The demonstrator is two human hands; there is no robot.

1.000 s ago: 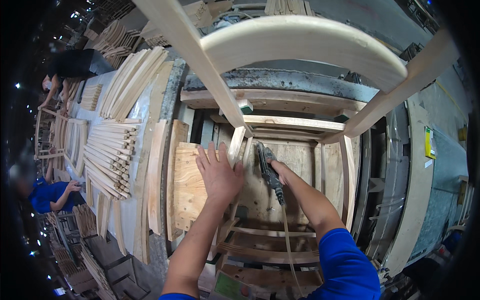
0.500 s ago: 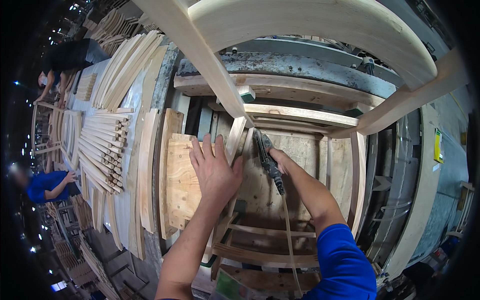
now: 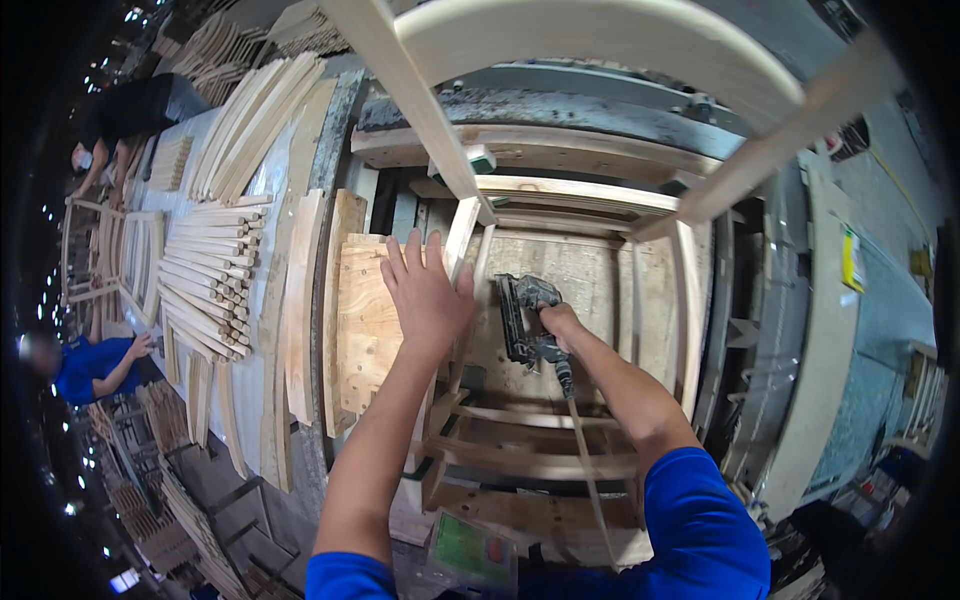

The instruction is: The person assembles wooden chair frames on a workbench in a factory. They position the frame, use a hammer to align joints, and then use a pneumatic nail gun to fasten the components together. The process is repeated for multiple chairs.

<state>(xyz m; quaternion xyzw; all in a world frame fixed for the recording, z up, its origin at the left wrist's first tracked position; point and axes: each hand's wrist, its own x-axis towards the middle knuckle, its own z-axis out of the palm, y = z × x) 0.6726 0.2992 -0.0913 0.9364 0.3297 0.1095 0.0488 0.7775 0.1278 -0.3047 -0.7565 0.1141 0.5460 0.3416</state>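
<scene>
A pale wooden chair frame lies in a jig before me, its curved back rail [image 3: 600, 40] arching at the top and a slanting post [image 3: 425, 110] running down to the seat corner. My left hand [image 3: 430, 300] lies with outstretched fingers over the left side rail [image 3: 460, 235] and the edge of a plywood block [image 3: 368, 330]. Inside the frame, my right hand [image 3: 562, 322] grips the handle of a black air nail gun [image 3: 518, 320]. The gun is tilted and apart from the corner joint. Its pale hose [image 3: 590, 470] trails toward me.
Left of the jig, a table carries bundled round sticks [image 3: 210, 290] and long slats [image 3: 255, 130]. Two people work beyond it, one in a blue shirt [image 3: 95, 370]. A clear plastic box with green contents [image 3: 470, 550] sits near me. Metal rails [image 3: 765, 330] run along the right.
The nail gun has come away from the frame's corner joint, back toward me, and turned so its side shows. My left hand stays at the side rail. The whole view has shifted slightly.
</scene>
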